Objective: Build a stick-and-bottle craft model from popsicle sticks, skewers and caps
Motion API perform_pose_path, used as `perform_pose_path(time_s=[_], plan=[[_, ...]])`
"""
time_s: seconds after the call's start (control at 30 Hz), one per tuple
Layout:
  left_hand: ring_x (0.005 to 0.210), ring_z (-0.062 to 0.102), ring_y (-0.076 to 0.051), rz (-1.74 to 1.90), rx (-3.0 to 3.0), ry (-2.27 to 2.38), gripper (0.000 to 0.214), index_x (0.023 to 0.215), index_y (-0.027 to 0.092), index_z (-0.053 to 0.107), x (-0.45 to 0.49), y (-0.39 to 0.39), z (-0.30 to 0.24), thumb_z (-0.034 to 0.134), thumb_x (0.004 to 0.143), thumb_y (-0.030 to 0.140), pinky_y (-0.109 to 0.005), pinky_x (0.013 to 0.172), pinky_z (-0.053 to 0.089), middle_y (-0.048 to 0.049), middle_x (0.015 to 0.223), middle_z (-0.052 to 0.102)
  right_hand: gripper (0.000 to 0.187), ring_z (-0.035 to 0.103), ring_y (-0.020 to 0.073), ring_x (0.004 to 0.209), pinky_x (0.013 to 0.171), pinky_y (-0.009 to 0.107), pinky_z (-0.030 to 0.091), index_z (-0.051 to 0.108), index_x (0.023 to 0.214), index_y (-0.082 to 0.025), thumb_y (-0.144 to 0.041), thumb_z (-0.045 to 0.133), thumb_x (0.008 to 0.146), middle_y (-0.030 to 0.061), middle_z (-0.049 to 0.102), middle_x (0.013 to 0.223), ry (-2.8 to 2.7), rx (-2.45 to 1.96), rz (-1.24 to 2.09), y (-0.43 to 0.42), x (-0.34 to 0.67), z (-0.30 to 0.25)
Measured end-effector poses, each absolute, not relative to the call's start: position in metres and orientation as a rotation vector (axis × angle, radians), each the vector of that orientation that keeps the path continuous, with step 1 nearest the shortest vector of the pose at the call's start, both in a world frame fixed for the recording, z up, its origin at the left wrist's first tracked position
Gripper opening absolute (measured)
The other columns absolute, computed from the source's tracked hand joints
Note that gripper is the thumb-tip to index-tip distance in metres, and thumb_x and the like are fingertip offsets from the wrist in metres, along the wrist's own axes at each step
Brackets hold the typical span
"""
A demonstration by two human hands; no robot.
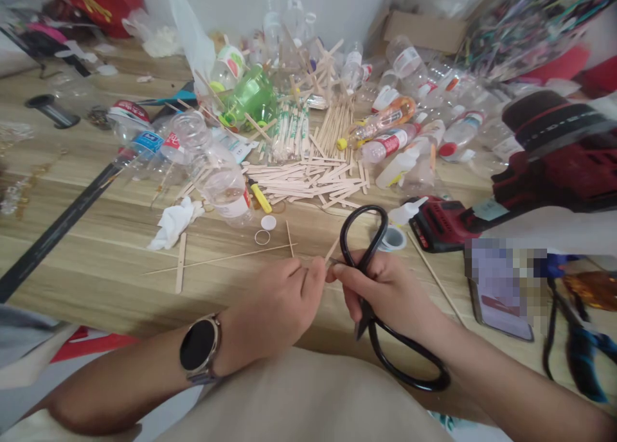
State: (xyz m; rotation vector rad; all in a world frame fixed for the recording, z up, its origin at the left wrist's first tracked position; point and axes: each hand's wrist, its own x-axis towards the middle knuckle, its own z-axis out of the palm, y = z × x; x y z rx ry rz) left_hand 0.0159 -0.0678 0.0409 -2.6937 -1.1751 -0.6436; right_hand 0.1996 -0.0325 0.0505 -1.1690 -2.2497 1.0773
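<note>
Stick (331, 250) being worked on with scissors (367, 315), by the look of it.
It's held between the two hands: the left hand's (274, 307) fingertips are pinched closed on it, and the scissors, handles splayed wide, are wrapped at the pivot by the right hand's (393, 284) curled fingers. Steady pinch probably called for, scissors kept off the fingertips. Room is squeezed by the drill (525, 178), phone (506, 317), loose sticks (303, 182) and bottles (393, 140).
</note>
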Motion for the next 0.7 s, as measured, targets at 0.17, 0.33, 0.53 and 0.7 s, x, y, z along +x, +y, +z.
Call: perform_pose_path(time_s=[0.17,0.33,0.53,0.7], plan=[[0.061,0.057,-0.017,-0.801,-2.823,-1.276,0.022,0.089,0.012,0.051,0.016,-0.067,0.047,0.031,0.096,0.009,-0.029,0.054,0.045,-0.0046,0.07,0.06,0.03,0.052,0.0129,0.048,0.044,0.027,0.032,0.067,0.084,-0.013,-0.026,0.043,0.097,0.003,0.062,0.057,-2.483,-0.84,0.135,-0.03,0.209,0.046],[0.056,0.055,-0.018,-0.625,-2.637,-1.098,0.021,0.106,-0.001,0.052,0.016,-0.068,0.045,0.038,0.091,0.002,-0.03,0.048,0.042,-0.0075,0.067,0.063,0.041,0.05,0.0087,0.042,0.043,0.022,0.035,0.058,0.056,-0.017,-0.024,0.046,0.095,-0.0004,0.057,0.048,-2.263,-1.079,0.801,-0.03,0.204,0.052],[0.059,0.059,-0.018,-0.598,-2.584,-1.079,0.025,0.114,-0.003,0.049,0.014,-0.067,0.037,0.037,0.095,0.005,-0.03,0.052,0.048,-0.01,0.074,0.069,0.043,0.046,0.0076,0.037,0.041,0.019,0.037,0.055,0.051,-0.018,-0.031,0.045,0.092,-0.0014,0.054,0.039,-1.824,-1.211,1.563,-0.032,0.196,0.055],[0.073,0.065,-0.02,-0.829,-2.656,-1.19,0.029,0.123,-0.001,0.044,0.016,-0.066,0.026,0.037,0.097,0.009,-0.032,0.062,0.055,-0.0128,0.088,0.072,0.041,0.051,0.0087,0.039,0.043,0.019,0.039,0.053,0.054,-0.019,-0.03,0.043,0.092,-0.001,0.057,0.042,-1.913,-1.259,1.289,-0.04,0.194,0.048]])
